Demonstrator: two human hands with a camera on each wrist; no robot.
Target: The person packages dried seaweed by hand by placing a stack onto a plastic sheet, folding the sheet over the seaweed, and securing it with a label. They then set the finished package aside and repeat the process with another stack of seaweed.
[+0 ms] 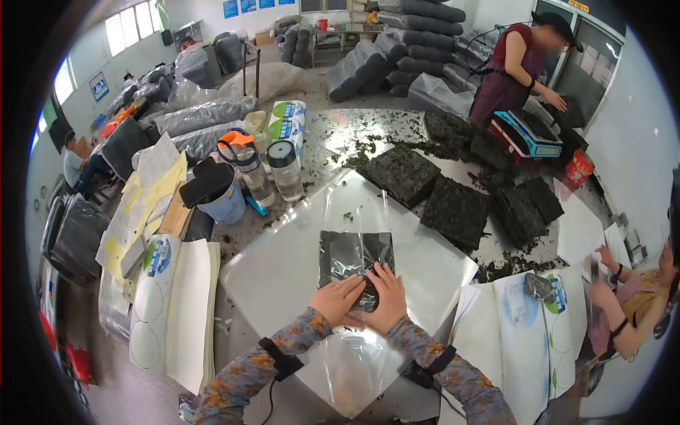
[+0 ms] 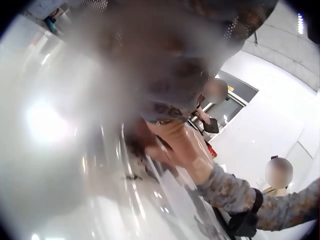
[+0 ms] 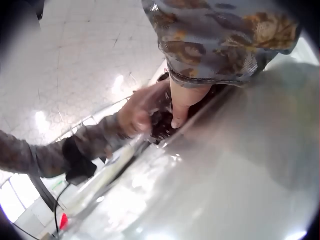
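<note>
A dark, flat square block (image 1: 340,249) lies under clear plastic film (image 1: 354,202) on a pale diamond-turned sheet (image 1: 276,248). My left hand (image 1: 338,300) rests on the block's near left part, fingers extended toward the middle. Beside it my right hand (image 1: 387,299) presses the near right part with fingers straight and spread. The hands meet near the block's front edge. Plastic continues below the wrists toward me. In the right wrist view the dark material (image 3: 162,125) shows between the right hand (image 3: 185,100) and the left hand (image 3: 137,112).
Several dark slabs (image 1: 455,212) and loose crumbs lie behind and to the right. Glass jars (image 1: 285,170) and a blue bucket (image 1: 224,201) stand at the back left. Paper stacks (image 1: 191,304) flank the sheet. One person (image 1: 506,78) stands at the back right, another sits at the right.
</note>
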